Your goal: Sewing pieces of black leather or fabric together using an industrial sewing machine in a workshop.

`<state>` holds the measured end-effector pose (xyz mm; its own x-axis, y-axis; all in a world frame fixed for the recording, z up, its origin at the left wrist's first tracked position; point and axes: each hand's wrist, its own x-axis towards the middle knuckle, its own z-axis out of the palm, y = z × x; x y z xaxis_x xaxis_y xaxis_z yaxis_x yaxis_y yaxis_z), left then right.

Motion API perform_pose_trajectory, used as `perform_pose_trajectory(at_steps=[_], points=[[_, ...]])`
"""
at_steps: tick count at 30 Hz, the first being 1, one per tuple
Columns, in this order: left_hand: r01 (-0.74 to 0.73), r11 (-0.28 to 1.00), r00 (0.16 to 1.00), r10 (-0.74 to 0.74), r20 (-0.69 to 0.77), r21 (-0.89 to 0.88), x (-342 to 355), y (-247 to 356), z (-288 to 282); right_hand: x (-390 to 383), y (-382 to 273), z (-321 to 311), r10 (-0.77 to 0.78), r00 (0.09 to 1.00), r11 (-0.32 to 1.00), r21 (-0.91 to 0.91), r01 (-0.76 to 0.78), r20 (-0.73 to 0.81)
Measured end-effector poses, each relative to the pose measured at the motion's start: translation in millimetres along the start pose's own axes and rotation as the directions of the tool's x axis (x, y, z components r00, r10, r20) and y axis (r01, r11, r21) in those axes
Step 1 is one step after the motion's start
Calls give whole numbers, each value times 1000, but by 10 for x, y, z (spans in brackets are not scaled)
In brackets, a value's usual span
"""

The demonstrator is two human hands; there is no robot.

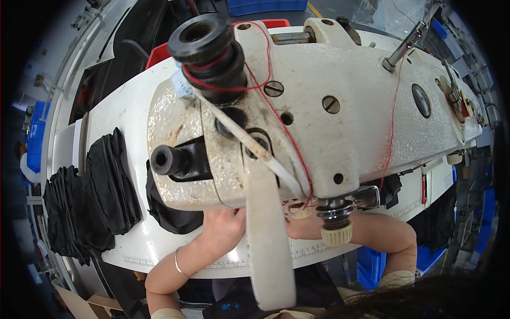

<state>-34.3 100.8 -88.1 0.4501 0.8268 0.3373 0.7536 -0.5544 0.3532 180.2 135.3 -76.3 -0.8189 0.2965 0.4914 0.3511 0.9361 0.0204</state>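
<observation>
Ok, L hand & R hand angled inward below machine; can't tell either grip.

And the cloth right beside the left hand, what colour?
Plain black where visible; the cloth shows in the head view, the only one.

Off-wht sewing mach., red thread, blk cloth, wht tabletop w/ dk ruler marks, blue bins
</observation>
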Motion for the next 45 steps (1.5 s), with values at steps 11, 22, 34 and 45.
perform_pose_trajectory(at_steps=[11, 22, 34, 45], points=[[-55, 987, 998, 55, 4, 152, -98, 10, 32, 2, -17, -81, -61, 991, 998, 14, 60, 117], [-82, 992, 994, 88, 65, -90, 184, -220, -92, 22, 18, 128, 165, 986, 976, 141, -163, -1], [-160, 986, 986, 158, 52, 41, 236, -164, -143, 4, 1, 48, 110, 988, 990, 78, -119, 112], [-131, 991, 991, 130, 40, 35, 133, -182, 20, 4, -12, 71, 142, 985, 980, 123, -154, 98]])
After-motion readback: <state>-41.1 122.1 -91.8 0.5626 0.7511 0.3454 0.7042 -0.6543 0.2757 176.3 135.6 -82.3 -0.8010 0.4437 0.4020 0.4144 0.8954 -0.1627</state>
